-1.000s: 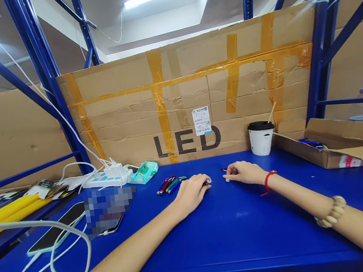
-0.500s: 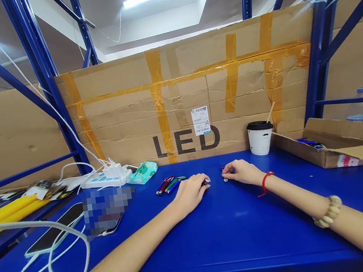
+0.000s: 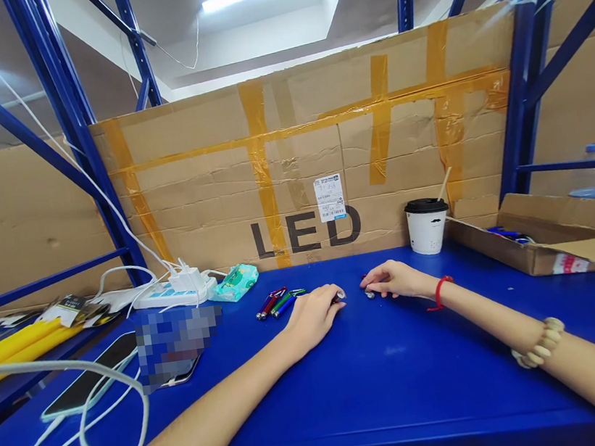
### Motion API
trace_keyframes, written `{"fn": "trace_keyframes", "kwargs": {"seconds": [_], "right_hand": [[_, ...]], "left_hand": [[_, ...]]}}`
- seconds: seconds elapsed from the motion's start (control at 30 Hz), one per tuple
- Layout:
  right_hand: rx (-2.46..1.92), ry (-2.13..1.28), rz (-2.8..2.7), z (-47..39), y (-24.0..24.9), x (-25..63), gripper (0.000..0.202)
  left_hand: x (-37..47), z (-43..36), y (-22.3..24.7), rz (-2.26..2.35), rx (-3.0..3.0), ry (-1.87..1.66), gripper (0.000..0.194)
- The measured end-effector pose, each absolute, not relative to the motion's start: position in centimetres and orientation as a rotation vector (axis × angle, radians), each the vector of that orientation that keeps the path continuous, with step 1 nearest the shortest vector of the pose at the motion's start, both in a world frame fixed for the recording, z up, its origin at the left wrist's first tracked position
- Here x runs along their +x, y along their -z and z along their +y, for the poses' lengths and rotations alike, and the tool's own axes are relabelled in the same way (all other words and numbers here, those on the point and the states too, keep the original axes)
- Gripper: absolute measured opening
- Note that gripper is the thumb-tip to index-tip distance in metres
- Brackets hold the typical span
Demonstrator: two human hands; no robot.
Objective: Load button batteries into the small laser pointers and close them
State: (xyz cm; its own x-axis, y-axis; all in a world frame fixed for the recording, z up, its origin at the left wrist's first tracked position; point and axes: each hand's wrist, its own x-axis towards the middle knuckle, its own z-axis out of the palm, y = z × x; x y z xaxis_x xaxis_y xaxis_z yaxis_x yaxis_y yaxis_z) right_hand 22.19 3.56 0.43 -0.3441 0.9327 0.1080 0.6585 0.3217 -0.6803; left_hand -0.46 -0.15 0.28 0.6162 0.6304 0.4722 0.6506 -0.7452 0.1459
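My left hand (image 3: 313,316) rests on the blue table with its fingers curled round a small dark flashlight (image 3: 336,297), whose round silver end (image 3: 341,295) faces right. Most of its body is hidden by the fingers. Across a short gap, my right hand (image 3: 390,280) is low over the table, its fingers stretched out and slightly apart. Just below those fingertips lies a tiny silver round piece (image 3: 370,294). A small dark thing behind the index finger is mostly covered. Left of my left hand lie several small metallic flashlights in red (image 3: 271,305), green (image 3: 285,303) and blue with clips.
A lidded paper cup (image 3: 426,226) with a straw stands behind my right hand. An open cardboard box (image 3: 530,243) holding small blue items is at right. At left are a tissue pack (image 3: 235,282), a power strip (image 3: 175,292), a phone (image 3: 90,378) and looping white cables (image 3: 145,418).
My right hand has shifted slightly left, and its fingers have opened out from a closer pinch. The silver piece and my left hand stay in place.
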Motion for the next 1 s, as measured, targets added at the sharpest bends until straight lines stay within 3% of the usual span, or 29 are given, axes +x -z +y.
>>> {"fn": "trace_keyframes", "kwargs": {"seconds": [0.23, 0.63, 1.0], "right_hand": [[-1.253, -0.605, -2.335, 3.8, -0.3, 22.4, 0.041], [-1.418, -0.389, -2.284, 3.3, -0.4, 21.7, 0.026], [-1.492, -0.358, -2.222, 3.1, -0.4, 21.1, 0.018]], "left_hand": [[-0.5, -0.1, -0.3, -1.092, -2.784, 0.775, 0.009], [-0.5, -0.2, -0.3, -1.116, -2.778, 0.779, 0.01], [-0.5, -0.3, -0.2, -1.168, -2.736, 0.779, 0.027]]}}
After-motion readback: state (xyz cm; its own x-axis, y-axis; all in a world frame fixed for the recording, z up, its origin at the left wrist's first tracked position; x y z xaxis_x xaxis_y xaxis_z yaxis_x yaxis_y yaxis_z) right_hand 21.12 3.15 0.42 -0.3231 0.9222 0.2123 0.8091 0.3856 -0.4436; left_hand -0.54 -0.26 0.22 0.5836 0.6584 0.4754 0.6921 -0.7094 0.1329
